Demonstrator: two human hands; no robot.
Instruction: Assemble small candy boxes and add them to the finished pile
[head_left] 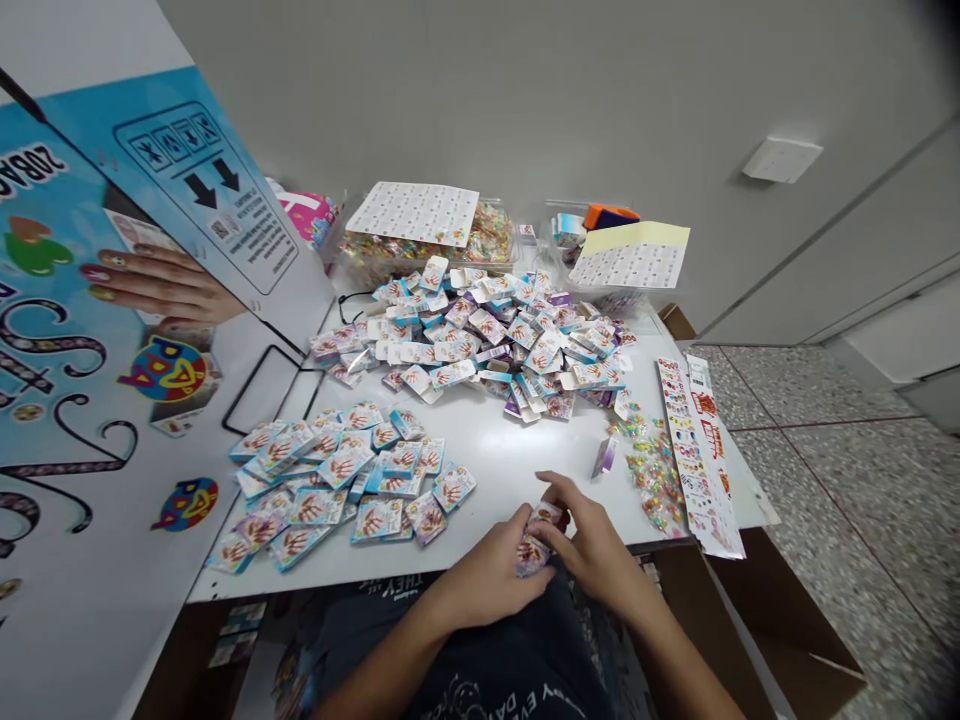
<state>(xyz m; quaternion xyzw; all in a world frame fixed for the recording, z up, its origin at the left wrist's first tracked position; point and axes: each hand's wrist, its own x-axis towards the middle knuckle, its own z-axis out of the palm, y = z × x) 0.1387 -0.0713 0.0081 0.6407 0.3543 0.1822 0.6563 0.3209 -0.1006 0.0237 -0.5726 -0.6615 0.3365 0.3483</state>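
Note:
Near the table's front edge, my left hand [499, 570] and my right hand [589, 545] are both closed around one small printed box [532, 552]. Its lower part shows between them; my right fingers are at its upper end. To the left lies a pile of flat printed boxes [345, 460]. Behind my hands is a larger heap of small boxes [487, 330], several with open flaps. A small purple box [604, 457] stands alone to the right, beside scattered colourful beads in clear packets [652, 470].
Sticker strips [697, 450] lie at the table's right edge. Clear tubs with sheets on top [412, 212] [634, 255] stand at the back. A big printed carton [150, 300] rises on the left. Cardboard boxes [787, 620] are below, right.

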